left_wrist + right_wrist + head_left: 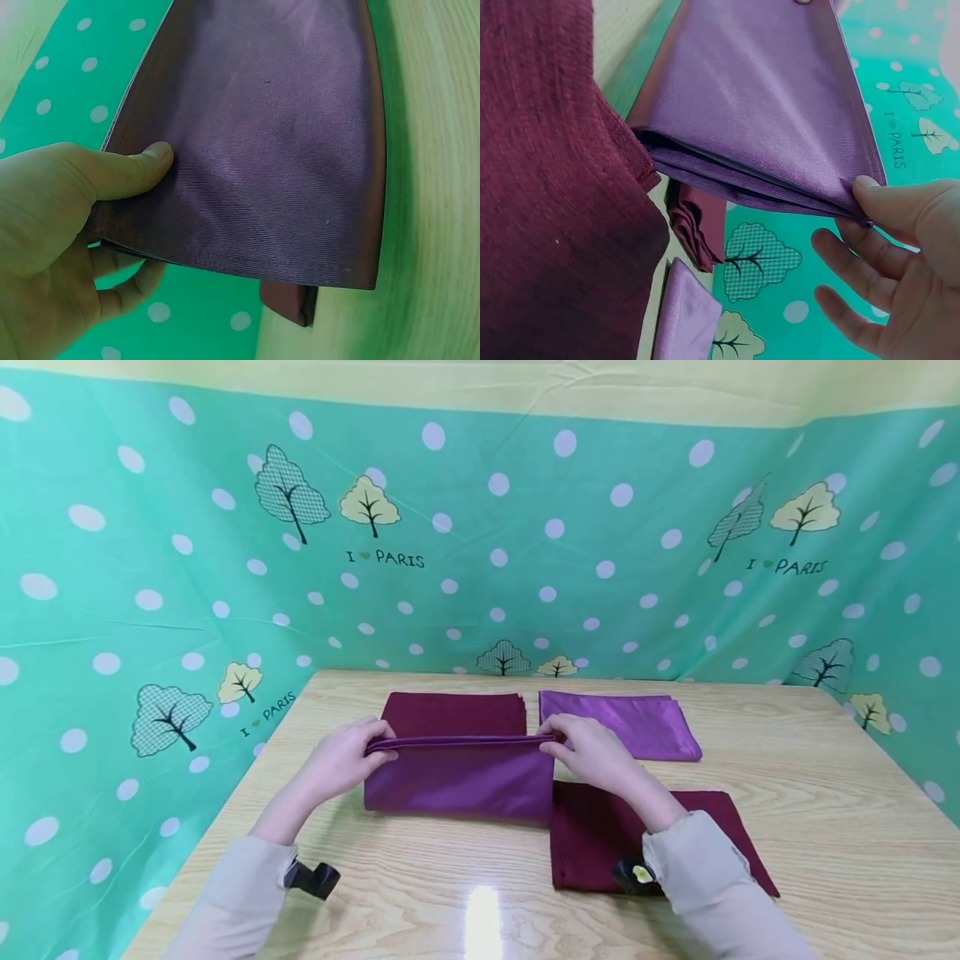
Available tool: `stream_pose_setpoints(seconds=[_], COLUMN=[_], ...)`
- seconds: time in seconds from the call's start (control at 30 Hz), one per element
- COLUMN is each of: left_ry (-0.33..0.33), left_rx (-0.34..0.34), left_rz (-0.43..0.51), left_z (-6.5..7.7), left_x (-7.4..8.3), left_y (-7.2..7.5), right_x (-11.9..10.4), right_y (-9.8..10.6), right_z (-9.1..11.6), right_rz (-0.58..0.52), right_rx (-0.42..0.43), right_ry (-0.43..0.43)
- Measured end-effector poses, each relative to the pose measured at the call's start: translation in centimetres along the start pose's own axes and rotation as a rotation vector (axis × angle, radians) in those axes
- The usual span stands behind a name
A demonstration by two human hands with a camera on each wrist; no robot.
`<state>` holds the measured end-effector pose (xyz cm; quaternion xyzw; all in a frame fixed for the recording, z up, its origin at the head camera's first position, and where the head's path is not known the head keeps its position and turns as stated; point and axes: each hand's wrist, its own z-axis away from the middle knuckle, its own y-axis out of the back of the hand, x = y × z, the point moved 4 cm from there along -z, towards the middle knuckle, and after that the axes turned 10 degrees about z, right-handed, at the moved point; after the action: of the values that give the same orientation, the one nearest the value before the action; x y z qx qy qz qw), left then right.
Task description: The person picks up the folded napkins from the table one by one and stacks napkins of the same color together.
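Observation:
A folded purple cloth hangs between my two hands above the table, its top edge stretched level. My left hand pinches the upper left corner, thumb on the near face, as the left wrist view shows. At the upper right corner my right hand pinches the layers between thumb and index finger. In the right wrist view the cloth's side reveals several stacked layers, and the other fingers are spread loosely. Behind the held cloth lies a folded maroon cloth, its lower part hidden.
A lighter purple folded cloth lies at the back right. Under my right forearm is another maroon cloth, partly covered by the arm. The wooden table meets a green dotted curtain at its back and left.

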<state>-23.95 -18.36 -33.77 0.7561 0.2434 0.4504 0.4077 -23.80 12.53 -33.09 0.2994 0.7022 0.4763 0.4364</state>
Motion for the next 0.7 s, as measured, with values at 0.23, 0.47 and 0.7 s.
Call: stream_pose_setpoints(seconds=[0.23, 0.47, 0.7], left_ry=[0.007, 0.004, -0.016], left_rx=[0.025, 0.029, 0.043], left_rz=[0.034, 0.029, 0.019], left_z=[-0.7, -1.3, -1.9], left_x=[0.0, 0.5, 1.2], left_y=[0.6, 0.7, 0.8], right_x=[0.3, 0.7, 1.2], right_y=[0.4, 0.9, 1.2], right_z=[-0.3, -0.5, -0.5], right_rz=[0.017, -0.004, -0.007], right_rx=[0.032, 0.049, 0.081], right_ry=[0.018, 0.012, 0.007])
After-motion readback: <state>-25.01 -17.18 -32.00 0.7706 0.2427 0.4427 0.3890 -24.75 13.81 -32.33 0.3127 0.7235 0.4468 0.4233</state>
